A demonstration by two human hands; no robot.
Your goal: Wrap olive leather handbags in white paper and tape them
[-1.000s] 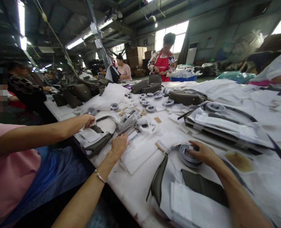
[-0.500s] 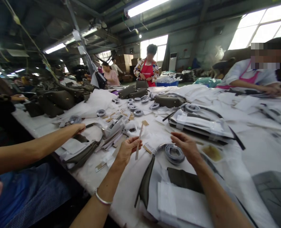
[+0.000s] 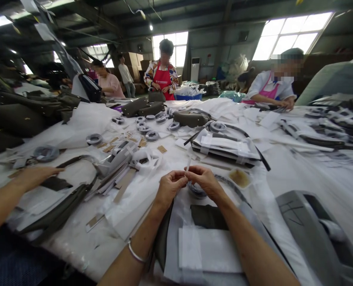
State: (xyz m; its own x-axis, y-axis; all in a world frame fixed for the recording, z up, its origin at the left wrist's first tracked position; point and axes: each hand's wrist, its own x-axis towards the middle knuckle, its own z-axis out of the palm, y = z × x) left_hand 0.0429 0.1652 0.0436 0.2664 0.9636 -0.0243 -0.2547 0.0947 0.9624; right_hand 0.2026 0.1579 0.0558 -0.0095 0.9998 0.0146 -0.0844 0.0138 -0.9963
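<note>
My left hand [image 3: 169, 187] and my right hand [image 3: 205, 182] meet over the table, fingers pinched on a thin, pale, narrow strip [image 3: 189, 162] that stands up between them. Right behind and below the fingers lies a plastic-wrapped coiled strap [image 3: 196, 192], partly covered by my hands. Under my forearms rests a dark olive handbag [image 3: 208, 216], partly covered with white wrapping sheets [image 3: 210, 250].
A grey tape dispenser [image 3: 309, 222] stands at right. Another wrapped bag [image 3: 227, 149] lies ahead, near several coiled straps [image 3: 152, 136]. A co-worker's hand [image 3: 35, 176] reaches over a bag at left. Other people work across the table.
My right hand has come left to join my left hand at the strip, which only my left hand held before. The view has turned to the right.
</note>
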